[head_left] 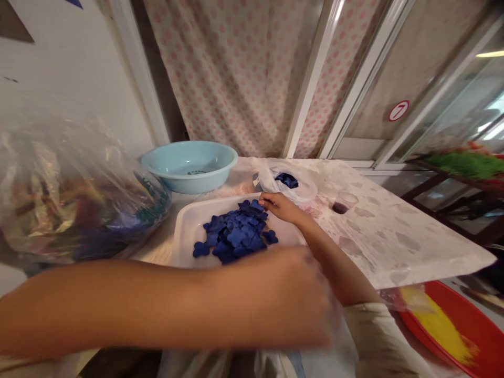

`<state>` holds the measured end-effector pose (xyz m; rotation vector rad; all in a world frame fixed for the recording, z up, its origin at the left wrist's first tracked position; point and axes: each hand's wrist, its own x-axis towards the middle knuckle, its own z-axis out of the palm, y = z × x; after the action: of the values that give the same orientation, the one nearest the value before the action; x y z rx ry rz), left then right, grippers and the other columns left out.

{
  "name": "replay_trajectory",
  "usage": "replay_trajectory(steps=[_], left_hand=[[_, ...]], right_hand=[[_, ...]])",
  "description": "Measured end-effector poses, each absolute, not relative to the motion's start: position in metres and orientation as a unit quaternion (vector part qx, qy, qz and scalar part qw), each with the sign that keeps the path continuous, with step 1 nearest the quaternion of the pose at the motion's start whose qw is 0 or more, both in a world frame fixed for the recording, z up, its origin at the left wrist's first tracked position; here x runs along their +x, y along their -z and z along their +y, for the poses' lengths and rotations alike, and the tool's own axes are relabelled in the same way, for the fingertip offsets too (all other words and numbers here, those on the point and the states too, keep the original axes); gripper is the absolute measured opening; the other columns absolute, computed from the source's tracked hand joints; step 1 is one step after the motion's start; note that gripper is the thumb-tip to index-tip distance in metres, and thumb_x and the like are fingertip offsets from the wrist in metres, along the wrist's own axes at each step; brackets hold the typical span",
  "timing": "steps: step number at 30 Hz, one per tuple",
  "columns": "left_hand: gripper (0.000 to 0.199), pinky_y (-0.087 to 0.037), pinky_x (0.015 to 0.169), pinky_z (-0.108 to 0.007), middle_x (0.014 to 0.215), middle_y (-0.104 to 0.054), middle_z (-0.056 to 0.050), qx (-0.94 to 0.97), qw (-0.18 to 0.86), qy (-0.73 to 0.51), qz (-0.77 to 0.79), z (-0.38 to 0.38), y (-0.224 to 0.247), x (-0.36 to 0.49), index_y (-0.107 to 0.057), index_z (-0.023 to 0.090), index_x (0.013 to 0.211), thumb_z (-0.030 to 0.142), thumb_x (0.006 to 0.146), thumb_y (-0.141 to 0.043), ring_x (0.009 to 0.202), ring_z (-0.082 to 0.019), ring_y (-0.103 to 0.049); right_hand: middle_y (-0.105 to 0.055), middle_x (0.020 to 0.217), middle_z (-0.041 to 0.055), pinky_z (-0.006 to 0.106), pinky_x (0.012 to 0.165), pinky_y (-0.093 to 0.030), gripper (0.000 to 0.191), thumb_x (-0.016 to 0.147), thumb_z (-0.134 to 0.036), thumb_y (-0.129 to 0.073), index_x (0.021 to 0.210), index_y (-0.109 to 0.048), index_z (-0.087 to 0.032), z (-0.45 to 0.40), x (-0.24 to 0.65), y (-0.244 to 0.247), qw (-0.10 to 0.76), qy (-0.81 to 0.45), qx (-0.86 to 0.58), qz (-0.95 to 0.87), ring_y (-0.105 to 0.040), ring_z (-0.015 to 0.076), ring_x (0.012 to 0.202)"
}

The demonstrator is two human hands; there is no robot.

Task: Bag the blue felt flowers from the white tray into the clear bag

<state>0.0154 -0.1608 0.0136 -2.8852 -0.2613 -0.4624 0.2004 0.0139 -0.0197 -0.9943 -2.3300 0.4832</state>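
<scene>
A heap of dark blue, flower-shaped fabric-like cutouts (238, 233) lies in a shallow white tray (183, 231). My right hand (280, 206) is at the tray's far right side, its fingers pinched together on a blue cutout at the heap's edge. Stretched across the front of the view, my left arm hides the near part of the tray. My left hand (299, 299) is smeared by motion at the tray's near right, so its fingers and anything in them cannot be made out.
Behind the tray stands a light blue basin (189, 165). A clear plastic bag (79, 199) bulges at left. Farther back, another plastic bag (271, 181) has dark blue pieces on it. A small cup with dark liquid (342, 205) stands on the table at right; below is a red basin (468, 320) holding yellow material.
</scene>
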Motion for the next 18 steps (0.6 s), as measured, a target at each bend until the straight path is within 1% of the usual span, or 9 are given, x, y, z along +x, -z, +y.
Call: replay_trajectory(steps=[2, 4, 5, 7, 9, 11, 12, 14, 18], left_hand=[[0.027, -0.044, 0.06, -0.031, 0.071, -0.064, -0.007, -0.972, 0.063, 0.137, -0.18, -0.101, -0.036, 0.012, -0.063, 0.019, 0.076, 0.04, 0.083, -0.048, 0.065, -0.02, -0.059], [0.04, -0.039, 0.053, -0.029, 0.065, -0.064, -0.007, -0.935, -0.009, 0.139, -0.327, -0.052, -0.044, 0.001, -0.063, 0.016, 0.073, 0.043, 0.087, -0.036, 0.057, -0.019, -0.057], [0.047, -0.039, 0.054, -0.028, 0.063, -0.062, -0.006, -0.908, -0.062, 0.165, -0.379, -0.034, -0.042, -0.006, -0.061, 0.015, 0.072, 0.046, 0.088, -0.03, 0.056, -0.018, -0.057], [0.054, -0.041, 0.056, -0.027, 0.06, -0.061, -0.006, -0.865, -0.206, 0.173, -0.423, -0.01, -0.031, -0.015, -0.06, 0.014, 0.071, 0.052, 0.087, -0.026, 0.057, -0.018, -0.058], [0.053, -0.041, 0.052, -0.025, 0.065, -0.062, -0.005, -0.82, -0.334, 0.177, -0.429, 0.0, -0.017, -0.018, -0.06, 0.013, 0.081, 0.055, 0.085, -0.029, 0.055, -0.017, -0.058], [0.047, -0.04, 0.049, -0.024, 0.074, -0.062, -0.005, -0.799, -0.41, 0.175, -0.403, 0.003, -0.008, -0.015, -0.059, 0.013, 0.091, 0.054, 0.081, -0.039, 0.056, -0.015, -0.057], [0.043, -0.039, 0.048, -0.023, 0.076, -0.062, -0.005, -0.797, -0.434, 0.175, -0.383, 0.004, -0.005, -0.013, -0.059, 0.013, 0.094, 0.051, 0.08, -0.044, 0.056, -0.014, -0.056], [0.037, -0.039, 0.048, -0.022, 0.073, -0.059, -0.003, -0.797, -0.463, 0.178, -0.344, 0.003, -0.005, -0.009, -0.058, 0.014, 0.096, 0.045, 0.077, -0.051, 0.056, -0.013, -0.055], [0.025, -0.038, 0.048, -0.022, 0.063, -0.055, 0.0, -0.819, -0.433, 0.205, -0.314, 0.003, -0.005, -0.007, -0.059, 0.013, 0.087, 0.035, 0.076, -0.052, 0.051, -0.012, -0.049]], right_hand=[[-0.05, 0.064, -0.0011, 0.022, 0.058, -0.034, 0.029, 0.09, -0.036, -0.037, 0.071, -0.048, -0.016, 0.011, 0.2, 0.018, 0.284, -0.168, -0.371, -0.868, -0.045, 0.0104, 0.059], [-0.049, 0.064, -0.0012, 0.022, 0.058, -0.033, 0.028, 0.09, -0.035, -0.037, 0.072, -0.048, -0.016, 0.009, 0.198, 0.017, 0.288, -0.156, -0.364, -0.872, -0.045, 0.0102, 0.06], [-0.049, 0.065, -0.0012, 0.021, 0.057, -0.033, 0.027, 0.09, -0.034, -0.038, 0.072, -0.048, -0.016, 0.008, 0.197, 0.017, 0.288, -0.15, -0.358, -0.876, -0.044, 0.0101, 0.06], [-0.048, 0.064, -0.0018, 0.021, 0.057, -0.032, 0.025, 0.089, -0.032, -0.039, 0.071, -0.047, -0.016, 0.007, 0.195, 0.017, 0.284, -0.138, -0.349, -0.883, -0.043, 0.0096, 0.058], [-0.045, 0.061, -0.0027, 0.021, 0.055, -0.03, 0.025, 0.089, -0.03, -0.039, 0.069, -0.046, -0.017, 0.005, 0.192, 0.016, 0.28, -0.13, -0.342, -0.888, -0.041, 0.009, 0.056], [-0.042, 0.059, -0.0034, 0.02, 0.054, -0.029, 0.025, 0.089, -0.029, -0.04, 0.068, -0.045, -0.017, 0.002, 0.188, 0.014, 0.282, -0.126, -0.332, -0.891, -0.039, 0.0085, 0.054], [-0.042, 0.059, -0.0036, 0.02, 0.054, -0.029, 0.024, 0.089, -0.027, -0.04, 0.068, -0.045, -0.017, 0.0, 0.187, 0.013, 0.283, -0.126, -0.326, -0.893, -0.039, 0.0083, 0.054], [-0.042, 0.059, -0.0036, 0.02, 0.054, -0.03, 0.023, 0.089, -0.026, -0.04, 0.069, -0.045, -0.017, -0.002, 0.185, 0.011, 0.283, -0.13, -0.316, -0.896, -0.04, 0.0081, 0.054], [-0.045, 0.06, -0.0026, 0.02, 0.055, -0.032, 0.028, 0.09, -0.032, -0.038, 0.068, -0.047, -0.016, -0.004, 0.184, 0.006, 0.268, -0.141, -0.316, -0.899, -0.043, 0.009, 0.056]])
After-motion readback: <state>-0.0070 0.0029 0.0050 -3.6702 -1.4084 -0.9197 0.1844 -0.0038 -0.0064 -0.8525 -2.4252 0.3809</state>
